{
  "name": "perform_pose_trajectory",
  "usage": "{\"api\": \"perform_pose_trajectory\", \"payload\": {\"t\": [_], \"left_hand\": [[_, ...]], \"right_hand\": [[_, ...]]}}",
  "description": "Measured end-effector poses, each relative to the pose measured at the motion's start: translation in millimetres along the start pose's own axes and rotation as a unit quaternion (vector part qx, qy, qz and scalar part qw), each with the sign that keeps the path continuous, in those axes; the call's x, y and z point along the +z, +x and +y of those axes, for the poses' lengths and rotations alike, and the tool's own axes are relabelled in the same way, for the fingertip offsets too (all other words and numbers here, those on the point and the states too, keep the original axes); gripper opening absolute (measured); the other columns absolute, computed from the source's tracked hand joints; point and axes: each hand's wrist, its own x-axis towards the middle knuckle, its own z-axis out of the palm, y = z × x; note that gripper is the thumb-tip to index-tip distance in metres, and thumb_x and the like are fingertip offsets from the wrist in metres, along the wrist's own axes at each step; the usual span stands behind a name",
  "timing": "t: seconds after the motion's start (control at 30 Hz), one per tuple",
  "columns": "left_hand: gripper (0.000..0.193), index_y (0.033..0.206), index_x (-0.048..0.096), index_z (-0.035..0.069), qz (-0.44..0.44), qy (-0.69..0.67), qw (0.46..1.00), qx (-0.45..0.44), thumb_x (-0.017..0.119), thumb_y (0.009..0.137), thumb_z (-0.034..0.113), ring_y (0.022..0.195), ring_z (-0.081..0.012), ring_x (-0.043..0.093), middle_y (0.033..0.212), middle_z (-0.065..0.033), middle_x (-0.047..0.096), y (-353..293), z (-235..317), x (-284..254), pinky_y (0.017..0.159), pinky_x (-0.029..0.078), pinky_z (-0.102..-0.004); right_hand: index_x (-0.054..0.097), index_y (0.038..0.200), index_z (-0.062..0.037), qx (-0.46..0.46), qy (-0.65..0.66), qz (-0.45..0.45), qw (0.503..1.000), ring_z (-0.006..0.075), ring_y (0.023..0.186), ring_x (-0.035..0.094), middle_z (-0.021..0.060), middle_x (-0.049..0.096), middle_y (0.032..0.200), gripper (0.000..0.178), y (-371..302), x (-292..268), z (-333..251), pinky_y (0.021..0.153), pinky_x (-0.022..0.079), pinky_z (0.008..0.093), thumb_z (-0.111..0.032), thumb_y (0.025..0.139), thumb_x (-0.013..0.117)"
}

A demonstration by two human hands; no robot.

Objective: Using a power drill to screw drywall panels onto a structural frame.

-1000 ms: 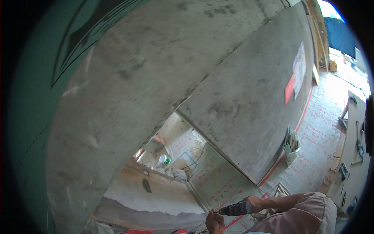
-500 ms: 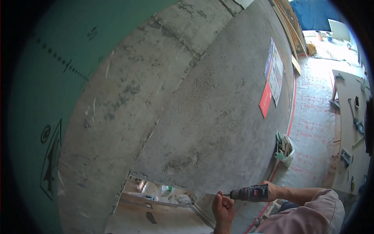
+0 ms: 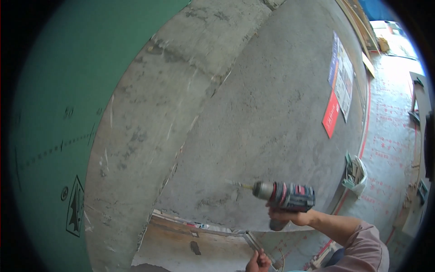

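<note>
My right hand (image 3: 292, 217) is wrapped round the grip of a cordless drill (image 3: 290, 196), dark with red parts. It is held level in front of the bare concrete wall (image 3: 253, 113). A drill bit (image 3: 244, 186) points left from its chuck; the tip is blurred, so I cannot tell whether it touches the wall. Lower down, at the bottom edge, my left hand (image 3: 259, 263) is closed with fingers curled. What it holds, if anything, is too small to make out. It is apart from the drill, near the wall opening's lower right corner.
A green board (image 3: 122, 36) covers the left side, beside a paler concrete band (image 3: 149, 99). Posters (image 3: 345, 86) hang on the wall. A white bag of offcuts (image 3: 360, 177) stands on the sheeted floor (image 3: 385, 136). Planks (image 3: 358, 22) lean farther back; a worktable (image 3: 420, 199) is at right.
The drill has come up, away from my left hand, which its bit was beside earlier. My left hand is now lower in the picture. The whole view has shifted.
</note>
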Motion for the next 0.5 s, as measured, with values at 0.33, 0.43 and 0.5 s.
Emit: {"api": "perform_pose_trajectory", "payload": {"t": [0.33, 0.43, 0.5], "left_hand": [[0.025, 0.121, 0.05, 0.005, 0.126, -0.209, 0.969, -0.027, 0.045, 0.099, 0.018, 0.058, -0.0148, 0.045, 0.08, -0.0103, 0.054, 3, -55, 16, 0.049, 0.042, -0.0273], [0.024, 0.121, 0.05, 0.008, 0.117, -0.261, 0.958, -0.02, 0.047, 0.099, 0.019, 0.059, -0.0153, 0.045, 0.08, -0.0097, 0.055, -5, -55, 31, 0.049, 0.043, -0.0281], [0.024, 0.121, 0.051, 0.01, 0.111, -0.299, 0.948, -0.013, 0.048, 0.099, 0.019, 0.06, -0.0156, 0.046, 0.08, -0.0094, 0.055, -13, -56, 38, 0.049, 0.044, -0.0287]], "right_hand": [[0.054, 0.113, -0.0044, -0.127, 0.362, -0.138, 0.913, 0.0204, 0.079, 0.06, 0.0065, 0.057, 0.077, 0.035, 147, 27, -133, 0.083, 0.048, 0.0421, -0.02, 0.084, 0.066], [0.056, 0.111, -0.0053, -0.12, 0.406, -0.152, 0.893, 0.0202, 0.076, 0.059, 0.0052, 0.057, 0.076, 0.03, 166, 49, -157, 0.08, 0.049, 0.0412, -0.02, 0.085, 0.062], [0.056, 0.11, -0.0056, -0.112, 0.419, -0.152, 0.888, 0.0204, 0.076, 0.059, 0.0051, 0.057, 0.076, 0.03, 174, 62, -169, 0.08, 0.05, 0.0413, -0.02, 0.085, 0.063]]}}
